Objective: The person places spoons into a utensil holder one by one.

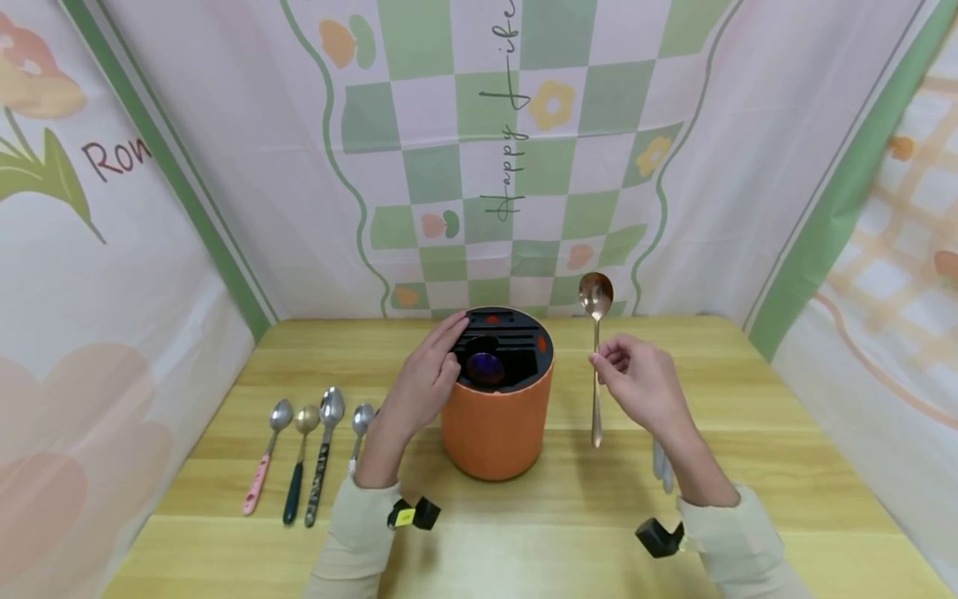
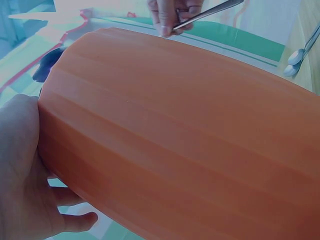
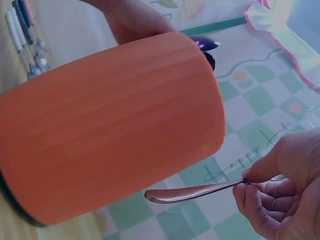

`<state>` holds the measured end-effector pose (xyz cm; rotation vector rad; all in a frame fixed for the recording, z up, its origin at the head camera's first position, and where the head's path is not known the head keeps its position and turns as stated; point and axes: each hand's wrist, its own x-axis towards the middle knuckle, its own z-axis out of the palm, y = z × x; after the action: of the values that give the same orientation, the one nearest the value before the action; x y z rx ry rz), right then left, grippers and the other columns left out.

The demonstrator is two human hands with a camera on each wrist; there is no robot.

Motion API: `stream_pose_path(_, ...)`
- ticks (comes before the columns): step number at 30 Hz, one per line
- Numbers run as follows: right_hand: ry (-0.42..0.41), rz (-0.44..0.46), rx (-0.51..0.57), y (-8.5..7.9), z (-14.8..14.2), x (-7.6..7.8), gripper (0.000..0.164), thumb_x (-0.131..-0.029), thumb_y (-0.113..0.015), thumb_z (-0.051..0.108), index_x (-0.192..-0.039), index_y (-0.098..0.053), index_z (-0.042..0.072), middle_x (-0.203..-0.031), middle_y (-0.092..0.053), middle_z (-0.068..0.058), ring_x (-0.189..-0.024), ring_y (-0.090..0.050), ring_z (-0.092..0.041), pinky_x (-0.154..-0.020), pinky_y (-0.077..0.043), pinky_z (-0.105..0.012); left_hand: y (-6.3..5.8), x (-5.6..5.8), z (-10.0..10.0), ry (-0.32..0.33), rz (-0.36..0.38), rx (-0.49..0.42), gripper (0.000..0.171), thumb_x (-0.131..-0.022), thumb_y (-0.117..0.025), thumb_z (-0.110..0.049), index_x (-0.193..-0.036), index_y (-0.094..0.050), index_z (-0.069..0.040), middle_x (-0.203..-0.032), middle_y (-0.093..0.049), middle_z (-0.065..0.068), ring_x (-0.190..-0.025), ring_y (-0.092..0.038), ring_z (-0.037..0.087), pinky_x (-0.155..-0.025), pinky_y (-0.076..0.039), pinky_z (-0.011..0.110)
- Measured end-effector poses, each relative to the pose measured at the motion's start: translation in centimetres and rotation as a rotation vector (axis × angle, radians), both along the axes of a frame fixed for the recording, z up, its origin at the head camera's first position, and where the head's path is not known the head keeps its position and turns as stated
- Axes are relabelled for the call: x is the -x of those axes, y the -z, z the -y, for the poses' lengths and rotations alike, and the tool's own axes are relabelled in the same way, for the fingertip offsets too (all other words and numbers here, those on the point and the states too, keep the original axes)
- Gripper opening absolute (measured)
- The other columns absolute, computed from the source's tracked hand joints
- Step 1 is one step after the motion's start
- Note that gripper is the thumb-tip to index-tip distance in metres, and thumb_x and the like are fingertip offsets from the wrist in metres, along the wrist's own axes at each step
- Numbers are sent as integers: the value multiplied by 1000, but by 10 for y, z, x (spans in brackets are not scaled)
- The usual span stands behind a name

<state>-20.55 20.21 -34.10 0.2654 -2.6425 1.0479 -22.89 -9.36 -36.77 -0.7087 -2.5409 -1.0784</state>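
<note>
My right hand (image 1: 636,378) pinches a copper-coloured spoon (image 1: 596,296) by its handle, bowl upward, to the right of an orange utensil holder (image 1: 497,433). In the right wrist view, the handle end (image 3: 185,195) juts out from between thumb and fingers. My left hand (image 1: 422,383) rests against the holder's left side, fingers extended along its rim. The left wrist view shows this hand (image 2: 20,165) beside the holder's upper end. The holder stands upright with a black slotted top insert (image 1: 509,337). A dark purple spoon bowl (image 1: 485,368) shows at its opening; its handle is hidden inside.
Left on the wooden table (image 1: 524,541) lie several spoons, with a pink handle (image 1: 257,485), a dark green handle (image 1: 295,495), a patterned black handle (image 1: 318,482) and a pale handle (image 1: 353,464). Silver utensils (image 1: 662,464) lie partly under my right forearm. A patterned cloth (image 1: 539,166) hangs behind.
</note>
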Motion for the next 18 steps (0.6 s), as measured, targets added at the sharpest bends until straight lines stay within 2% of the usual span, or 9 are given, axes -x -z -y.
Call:
stream_pose_path(6,-13,-18,36,-11,9,-2,12,-95,-64,13,-95,-67,0,-82,-69,-12,-69,-65,-14,-60,-53,-19,1,-1,0,-3,4,-4,57,-97,-34,-16,-154,-38,-8,-163,-31,-1,-149,-33,21,-121,-31,43)
stream_pose_path(18,-32,-97,51,-27,20,-2,12,-96,-64,13,-91,-66,2,-77,-68,-10,-66,-63,-14,-59,-50,-18,1,0,0,1,-7,1,57,-98,-34,-15,-154,-38,-7,-163,-31,-1,-149,-33,20,-121,-31,42)
